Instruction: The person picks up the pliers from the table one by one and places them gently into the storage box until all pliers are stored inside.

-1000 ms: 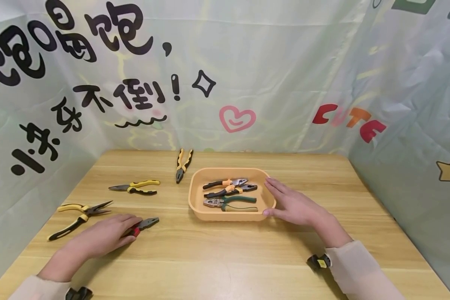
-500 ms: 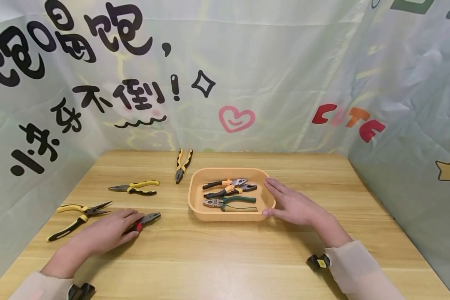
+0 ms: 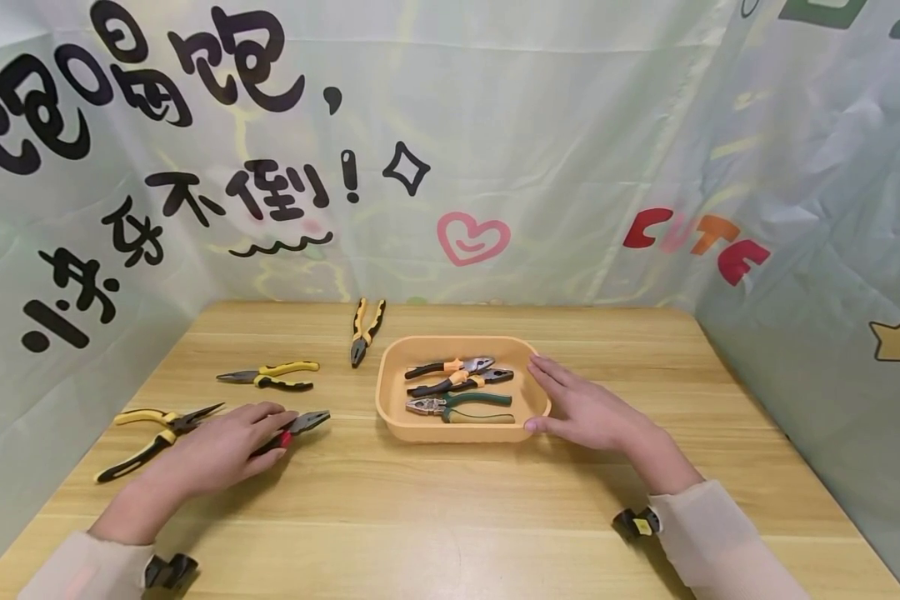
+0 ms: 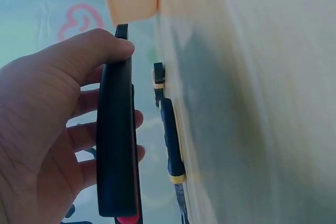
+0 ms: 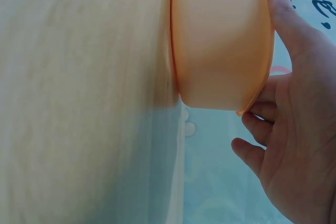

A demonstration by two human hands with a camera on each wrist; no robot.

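My left hand (image 3: 225,446) holds combination pliers (image 3: 311,422) with red and black handles, jaws pointing right. The left wrist view shows the dark handle (image 4: 114,145) between thumb and fingers, off the table. My right hand (image 3: 600,408) grips the right end of a light orange plastic tray (image 3: 457,434), thumb at the near corner and fingers over the rim farther back. The right wrist view shows the tray's end wall (image 5: 220,40) beside that hand. Inside the tray lie green-handled pliers (image 3: 457,407) and two orange-and-black pliers (image 3: 442,385), overlapping each other.
Left of the tray, yellow-and-black long-nose pliers (image 3: 266,377) lie on the wooden table (image 3: 450,517). Another long-nose pair (image 3: 146,450) lies partly behind my left hand. Yellow-and-black combination pliers (image 3: 363,333) are at the back. A printed cloth (image 3: 570,125) walls the table.
My left hand has moved right and slightly away from me, bringing the red-and-black pliers along and raising them. The right hand and the tray have stayed in place.
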